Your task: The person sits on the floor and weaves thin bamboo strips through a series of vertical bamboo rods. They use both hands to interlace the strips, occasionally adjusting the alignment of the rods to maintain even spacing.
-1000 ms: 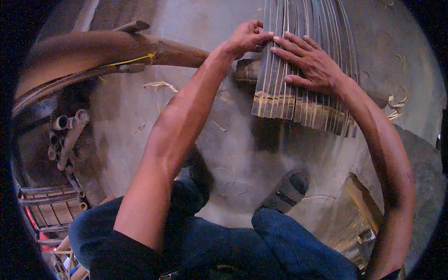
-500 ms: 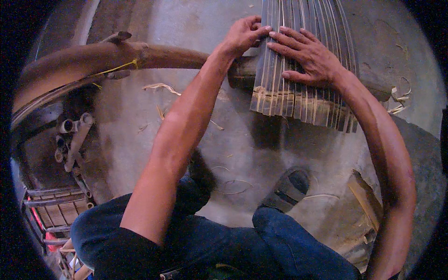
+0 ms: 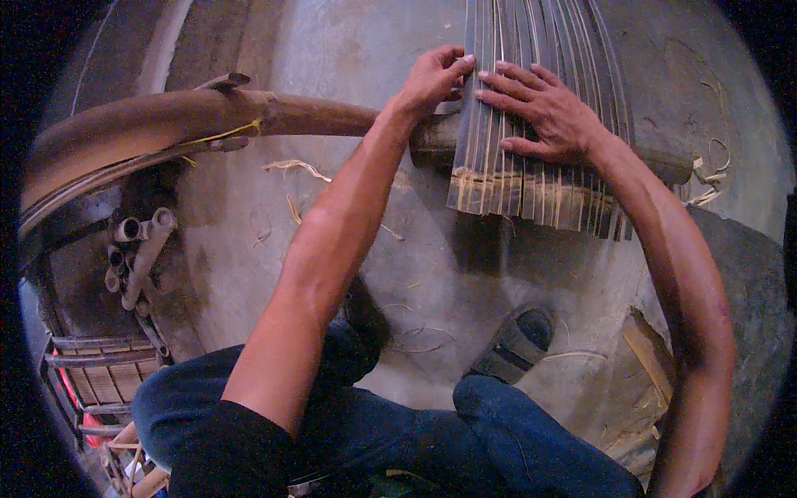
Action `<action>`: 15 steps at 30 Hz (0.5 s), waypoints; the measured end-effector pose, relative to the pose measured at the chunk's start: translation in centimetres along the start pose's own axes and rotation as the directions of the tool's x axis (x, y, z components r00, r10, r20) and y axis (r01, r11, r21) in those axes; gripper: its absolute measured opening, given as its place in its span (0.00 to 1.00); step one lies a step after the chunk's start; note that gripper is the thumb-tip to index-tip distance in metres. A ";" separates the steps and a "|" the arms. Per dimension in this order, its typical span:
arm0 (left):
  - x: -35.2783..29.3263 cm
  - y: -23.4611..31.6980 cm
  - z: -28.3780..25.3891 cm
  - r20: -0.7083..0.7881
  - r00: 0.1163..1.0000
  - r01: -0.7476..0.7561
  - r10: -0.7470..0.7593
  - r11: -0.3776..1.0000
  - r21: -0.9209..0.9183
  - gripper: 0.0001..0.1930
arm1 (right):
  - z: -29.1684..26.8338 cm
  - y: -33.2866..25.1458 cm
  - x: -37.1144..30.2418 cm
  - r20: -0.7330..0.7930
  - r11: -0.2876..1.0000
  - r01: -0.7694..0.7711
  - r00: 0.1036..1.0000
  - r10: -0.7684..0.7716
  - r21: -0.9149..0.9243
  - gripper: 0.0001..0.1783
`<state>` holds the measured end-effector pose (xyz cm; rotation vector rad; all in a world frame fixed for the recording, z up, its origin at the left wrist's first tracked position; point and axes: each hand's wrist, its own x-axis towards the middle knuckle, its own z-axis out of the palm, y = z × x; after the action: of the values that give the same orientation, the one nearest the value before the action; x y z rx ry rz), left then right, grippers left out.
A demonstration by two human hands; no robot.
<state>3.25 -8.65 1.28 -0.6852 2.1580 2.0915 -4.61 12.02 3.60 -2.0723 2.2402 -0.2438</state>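
A split bamboo panel [image 3: 540, 195], dark-skinned and cracked into several long narrow slats, stretches away from me past the top of the view. Its pale, ragged near end rests across a thick bamboo pole [image 3: 433, 141] lying crosswise beneath it. At the panel's left edge, my left hand [image 3: 433, 81] is closed, thumb and fingers pinching the outermost slat; some of its fingertips are hidden. My right hand [image 3: 548, 120] lies palm down on the slats with its fingers spread, pressing on them and holding nothing.
A large curved brown bamboo trunk [image 3: 183, 116] with a yellow string lies at left. Below it are several short bamboo tubes [image 3: 149, 257] and a slatted bamboo chair [image 3: 104, 373]. Fibre scraps [image 3: 299, 169] litter the concrete floor. A wood piece [image 3: 649, 353] stands near my right arm.
The whole view has shifted slightly. My left thumb has drawn a little left, nearer the panel's edge. My right hand stays spread on the slats, slightly closer to me.
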 end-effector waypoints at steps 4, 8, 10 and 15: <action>0.2 -0.2 0.2 0.016 1.000 -0.015 0.014 1.000 0.015 0.17 | 0.2 0.1 -0.3 -0.036 0.999 0.015 0.999 -0.017 -0.039 0.37; -0.2 0.2 0.5 -0.005 1.000 0.003 -0.003 1.000 -0.003 0.17 | -0.1 0.0 -0.3 0.024 1.000 -0.017 1.000 0.016 0.018 0.38; -0.1 0.1 0.3 -0.010 1.000 0.001 -0.001 1.000 0.005 0.17 | -0.3 -0.2 -0.1 0.029 1.000 -0.016 0.999 0.016 0.010 0.37; 0.0 0.0 0.5 0.001 1.000 -0.005 0.005 1.000 -0.002 0.17 | -0.1 0.2 -0.3 0.024 1.000 -0.005 1.000 0.005 0.010 0.37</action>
<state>3.08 -8.14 1.18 -0.6802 2.1603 2.0957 -4.79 12.34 3.64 -2.0535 2.2256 -0.2275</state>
